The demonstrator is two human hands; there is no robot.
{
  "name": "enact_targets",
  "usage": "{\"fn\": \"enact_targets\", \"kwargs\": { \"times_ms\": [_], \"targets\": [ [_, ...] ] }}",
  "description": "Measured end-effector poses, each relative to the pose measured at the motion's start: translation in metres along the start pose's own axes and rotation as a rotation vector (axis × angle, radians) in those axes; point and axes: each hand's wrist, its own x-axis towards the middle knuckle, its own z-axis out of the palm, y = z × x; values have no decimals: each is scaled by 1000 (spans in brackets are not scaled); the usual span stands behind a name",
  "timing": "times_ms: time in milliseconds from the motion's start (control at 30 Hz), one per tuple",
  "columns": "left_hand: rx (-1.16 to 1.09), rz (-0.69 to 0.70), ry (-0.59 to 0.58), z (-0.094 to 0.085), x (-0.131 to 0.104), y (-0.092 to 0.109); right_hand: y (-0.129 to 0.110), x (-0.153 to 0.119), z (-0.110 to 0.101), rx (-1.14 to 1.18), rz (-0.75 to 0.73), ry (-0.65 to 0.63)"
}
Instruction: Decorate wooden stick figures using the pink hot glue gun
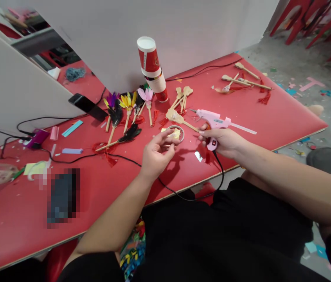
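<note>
My right hand (220,137) grips the stick of a pale wooden piece (177,116) between thumb and fingers, its wide end pointing left. Around the same hand is a pink glue gun (215,119), nozzle to the left, a clear glue stick poking out behind; whether the hand holds it too is unclear. My left hand (161,150) hovers with bent, parted fingers near a roll of tape (182,134) and a yellowish scrap. Nothing shows clearly between its fingers. Behind the hands lie more wooden pieces (186,94) with red tassels.
Feathered sticks (128,103) lie left of stacked red cups (148,58). More tasselled sticks (250,82) are at the right. A black cable (118,156) crosses the red table (109,211). At left are a purple adapter (38,138), a black device (87,105) and a blurred dark object (62,197).
</note>
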Motion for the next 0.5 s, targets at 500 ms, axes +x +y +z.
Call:
{"fn": "enact_targets", "kwargs": {
  "times_ms": [500],
  "targets": [
    [-286, 250, -648, -5, -28, 89, -3, 1, -4, -45, 50, -23]
  ]
}}
